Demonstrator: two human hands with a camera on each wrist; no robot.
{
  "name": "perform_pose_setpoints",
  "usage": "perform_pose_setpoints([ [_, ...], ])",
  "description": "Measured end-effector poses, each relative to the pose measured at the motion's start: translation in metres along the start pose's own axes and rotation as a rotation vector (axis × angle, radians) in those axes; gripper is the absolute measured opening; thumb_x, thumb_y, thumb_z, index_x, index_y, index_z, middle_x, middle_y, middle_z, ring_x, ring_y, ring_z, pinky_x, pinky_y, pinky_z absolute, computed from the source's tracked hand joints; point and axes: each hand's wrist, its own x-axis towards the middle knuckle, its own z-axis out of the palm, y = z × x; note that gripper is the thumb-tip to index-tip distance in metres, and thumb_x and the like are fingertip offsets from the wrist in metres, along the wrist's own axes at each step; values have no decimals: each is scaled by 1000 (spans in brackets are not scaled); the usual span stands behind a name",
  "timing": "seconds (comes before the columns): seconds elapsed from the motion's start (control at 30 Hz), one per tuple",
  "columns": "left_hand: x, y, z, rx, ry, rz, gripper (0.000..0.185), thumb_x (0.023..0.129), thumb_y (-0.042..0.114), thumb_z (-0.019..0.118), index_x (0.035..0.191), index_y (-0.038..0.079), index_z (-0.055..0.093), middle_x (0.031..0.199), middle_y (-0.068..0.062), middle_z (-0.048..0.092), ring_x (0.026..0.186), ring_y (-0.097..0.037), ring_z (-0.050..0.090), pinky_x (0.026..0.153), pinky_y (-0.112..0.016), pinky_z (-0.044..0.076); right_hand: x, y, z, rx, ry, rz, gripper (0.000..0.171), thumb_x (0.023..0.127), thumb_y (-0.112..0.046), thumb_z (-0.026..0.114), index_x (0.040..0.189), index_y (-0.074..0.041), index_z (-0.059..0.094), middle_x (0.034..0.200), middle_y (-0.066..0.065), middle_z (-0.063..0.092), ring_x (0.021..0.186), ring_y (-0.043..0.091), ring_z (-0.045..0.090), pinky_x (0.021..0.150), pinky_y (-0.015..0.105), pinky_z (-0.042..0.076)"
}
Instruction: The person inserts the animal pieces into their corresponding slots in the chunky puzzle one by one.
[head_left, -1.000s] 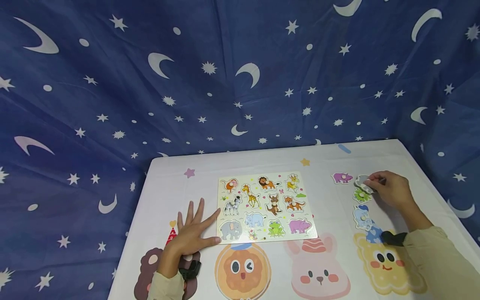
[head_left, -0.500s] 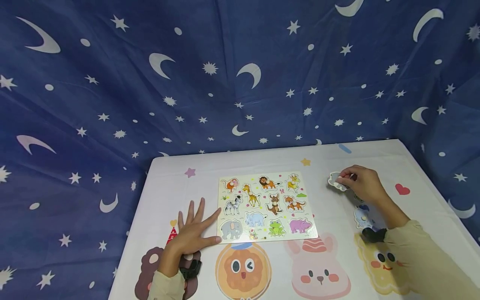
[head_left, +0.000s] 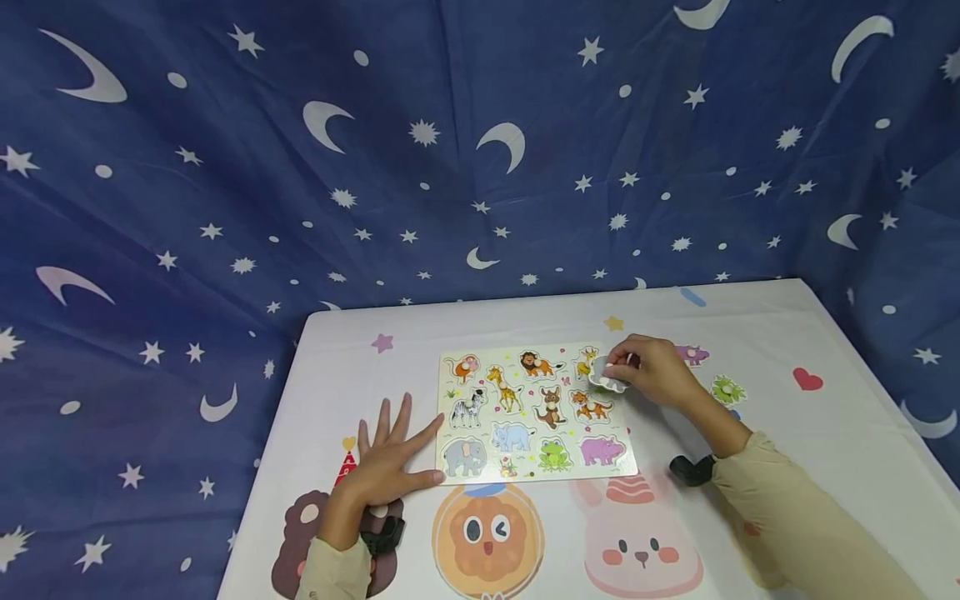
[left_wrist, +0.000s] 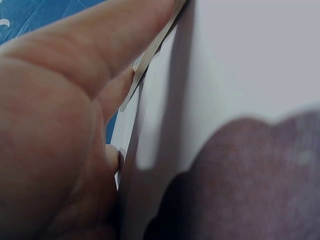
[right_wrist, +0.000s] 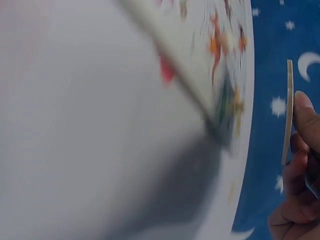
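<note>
Table (head_left: 757, 325), white printed cloth, bears all items.
Puzzle board (head_left: 534, 413), animal pictures, at centre.
Left hand (head_left: 390, 462), at the board's 9 o'clock: fingers spread flat, holding nothing, fingertips touching the board's edge.
Right hand (head_left: 654, 369), at the board's 2 o'clock: fingertips pinch the grey piece (head_left: 606, 375), lifted over the board's right edge.
Judged step: carrying a piece to its recess; next, alignment and lowering.
Change: half a second ago the piece hung at 3 o'clock, well off the board.

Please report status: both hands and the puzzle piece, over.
Left hand flat on table, touching pale animal puzzle board. Right hand pinches flat grey animal-shaped puzzle piece above board's right edge. Nothing in the way.
</note>
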Motion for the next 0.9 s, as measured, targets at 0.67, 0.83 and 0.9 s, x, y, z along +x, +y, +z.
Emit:
perform_pose_setpoints([
  [0.67,-2,4,2,-13,20,4,89,83,69,69,158,41,30,173,-12,-11,154,-47,-22,113,-74,-20,14,-96,80,67,-185,-133,15,83,-29,85,83,-23,70,75,-14,58,66,3,48,62,22,43],
  [0.83,-3,3,3,-3,18,7,88,84,69,68,159,41,30,173,-12,-11,155,-47,-21,113,-75,-20,12,-116,96,62,-225,-181,15,84,-32,84,83,-24,71,74,-14,56,65,3,47,61,21,41],
  [0.9,-4,3,3,1,18,7,88,84,69,68,159,42,29,173,-12,-11,155,-47,-21,113,-75,-19,11,-123,102,61,-238,-192,15,84,-32,83,83,-24,71,75,-15,56,66,1,48,61,20,42],
])
